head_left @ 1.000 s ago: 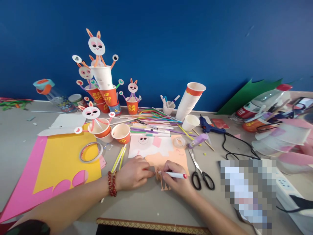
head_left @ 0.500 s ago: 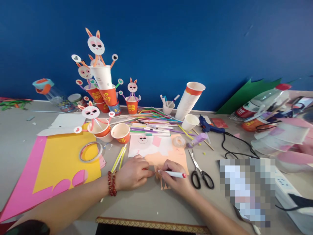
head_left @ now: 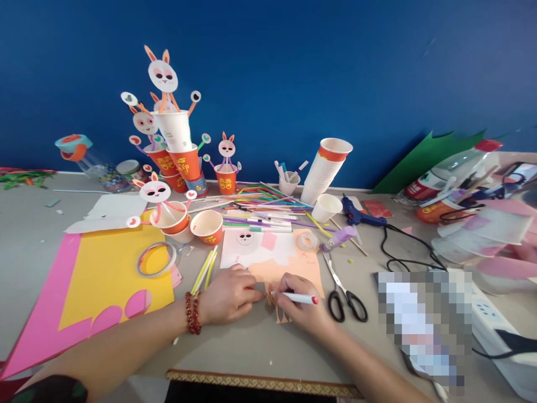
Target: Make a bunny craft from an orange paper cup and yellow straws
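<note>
Fingers of the right hand (head_left: 305,314), clamped pen-fashion on a white marker (head_left: 300,298); red end toward three o'clock, tip hard to make out. At the tip: orange-brown paper cut-outs (head_left: 282,317), partly covered by the same hand, number uncertain. Fingers of the left hand (head_left: 230,296): together, loosely curled, pointing to three o'clock beside the cut-outs; contact not discernible. Left forearm (head_left: 126,337) with beaded bracelet (head_left: 193,314), cut off at eight o'clock of the frame; right forearm (head_left: 361,361), cut off at five. Orange sheet (head_left: 301,273), partly hidden, at twelve o'clock from the right hand; scissors (head_left: 345,291), at three. Pixelated patch (head_left: 423,327), contents unreadable, at the frame's four o'clock.
</note>
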`<state>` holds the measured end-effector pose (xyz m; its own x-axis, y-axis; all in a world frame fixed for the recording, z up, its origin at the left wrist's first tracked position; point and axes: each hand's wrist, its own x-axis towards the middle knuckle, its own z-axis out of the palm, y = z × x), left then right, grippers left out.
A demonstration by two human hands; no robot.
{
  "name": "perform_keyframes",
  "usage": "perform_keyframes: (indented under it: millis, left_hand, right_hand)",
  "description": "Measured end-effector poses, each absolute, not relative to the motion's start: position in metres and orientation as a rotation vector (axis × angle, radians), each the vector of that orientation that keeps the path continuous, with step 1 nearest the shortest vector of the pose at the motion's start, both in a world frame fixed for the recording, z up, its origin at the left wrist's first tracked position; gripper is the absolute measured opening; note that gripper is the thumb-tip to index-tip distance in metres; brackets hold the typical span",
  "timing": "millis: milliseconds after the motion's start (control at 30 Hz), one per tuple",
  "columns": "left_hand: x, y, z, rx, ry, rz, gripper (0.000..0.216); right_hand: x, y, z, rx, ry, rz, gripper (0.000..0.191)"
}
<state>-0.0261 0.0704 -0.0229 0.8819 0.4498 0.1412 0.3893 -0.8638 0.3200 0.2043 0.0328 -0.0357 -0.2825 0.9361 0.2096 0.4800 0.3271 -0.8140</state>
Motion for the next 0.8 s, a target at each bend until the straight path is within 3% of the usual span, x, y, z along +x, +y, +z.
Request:
perform_keyframes:
  millis: [800]
  left_hand:
    - [-0.0271,0.0704,-0.0226,2.774,0.627,0.299,0.026]
  right_hand:
    - [0.2040,0.0327,-0.0331,-1.181,-1.862,0.941,0.017]
